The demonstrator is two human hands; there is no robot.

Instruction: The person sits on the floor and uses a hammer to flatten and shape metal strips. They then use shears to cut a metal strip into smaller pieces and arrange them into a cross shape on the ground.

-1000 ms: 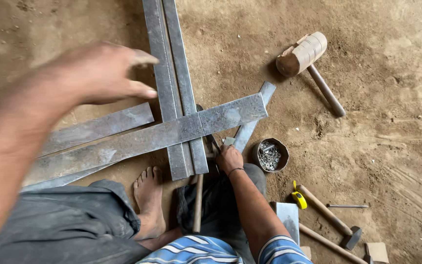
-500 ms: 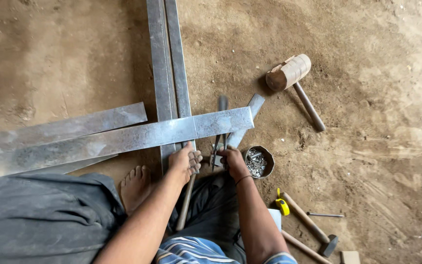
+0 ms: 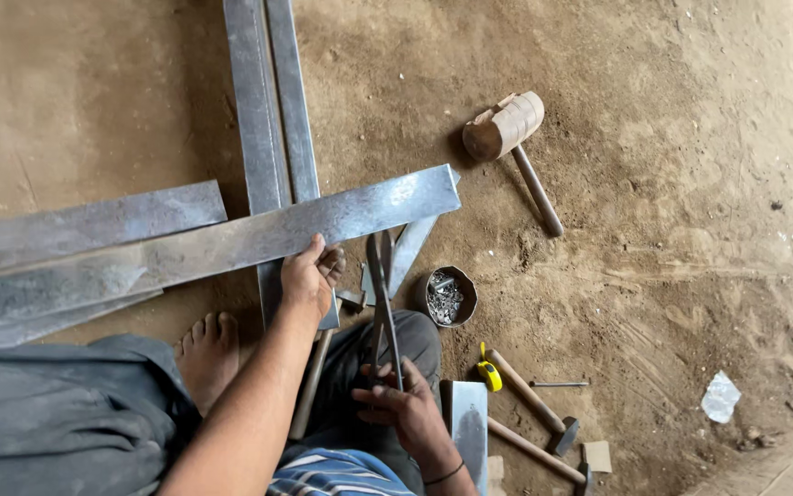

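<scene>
My left hand [image 3: 307,275] grips the near edge of a long grey sheet-metal strip [image 3: 213,245] that lies across two upright strips [image 3: 271,119] on the dirt floor. My right hand [image 3: 403,404] is closed around the handles of metal snips [image 3: 381,289], whose blades point up toward the strip's near edge, just right of my left hand. My bare foot [image 3: 208,354] rests on the ground below the strip.
A wooden mallet [image 3: 509,138] lies upper right. A small round tin of metal bits [image 3: 446,297] sits beside the snips. Hammers [image 3: 530,404], a yellow tape measure [image 3: 488,373], a nail [image 3: 559,384] and a small metal piece [image 3: 468,432] lie lower right. More strips [image 3: 75,220] lie at left.
My right hand pulled back toward my lap with the snips, now raised upright. My left hand moved from the snips area to hold the strip's edge.
</scene>
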